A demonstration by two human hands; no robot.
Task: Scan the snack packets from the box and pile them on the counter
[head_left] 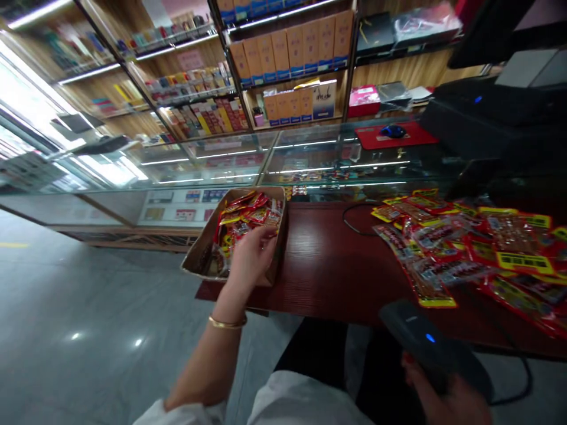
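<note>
My left hand (251, 255) is over the near side of an open cardboard box (194, 264), its fingers loosely bent and the thumb apart from them. No packet shows in that hand, though its fingertips are slightly blurred. Inside the box lie many small red and yellow snack packets (239, 215). At the lower right, my right hand (436, 389) is wrapped around the handle of a dark barcode scanner (420, 330) with a blue light on. Its head points to the left, near the table's front edge. A loose heap of snack packets (443, 248) covers the table's right side.
The dark red wooden table (323, 254) bears the box and heap. A glass display counter (305, 154) runs behind it, with a red mouse pad (367, 139) and a mouse (393, 131) on top. A black cable (349, 224) curves across the table. Stocked shelves (287, 77) stand behind.
</note>
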